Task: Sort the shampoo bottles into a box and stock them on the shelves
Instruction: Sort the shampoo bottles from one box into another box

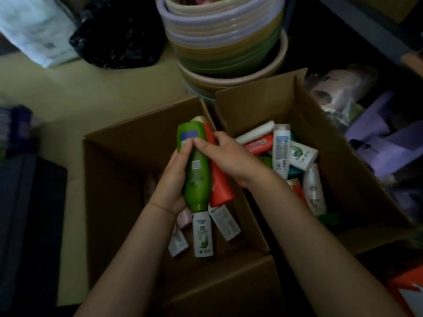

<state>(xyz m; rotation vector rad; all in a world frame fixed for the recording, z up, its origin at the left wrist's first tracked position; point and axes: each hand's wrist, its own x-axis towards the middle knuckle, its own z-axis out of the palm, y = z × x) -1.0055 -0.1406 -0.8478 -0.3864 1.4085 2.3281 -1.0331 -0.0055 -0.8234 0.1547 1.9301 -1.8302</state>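
**Bottles in both hands, sorting under way**

Sorting is the step I'm on, nothing near the shelves yet. My left hand (175,179) is wrapped around the green bottle (197,170), fingers curled along its side, holding it over the left box (109,170). My right hand (225,154) reaches across, fingers curled onto the orange-red bottle (220,184) pressed up beside the green one, and a pale cap (198,119) peeks out behind them, so I may be carrying a third; I can't tell for sure.

Count time! Two cardboard boxes, side by side and touching. In the left box, below my hands, I make out about four small white or pink bottles (202,234) lying loose. The right box (325,143) holds a jumble: roughly seven or eight bottles (281,152), white, orange and green, overlapping, so that's a rough tally. A stack of basins (226,42) stands beyond.

Next move, as I judge it: lower this bundle into the left box and let go without toppling the little ones.
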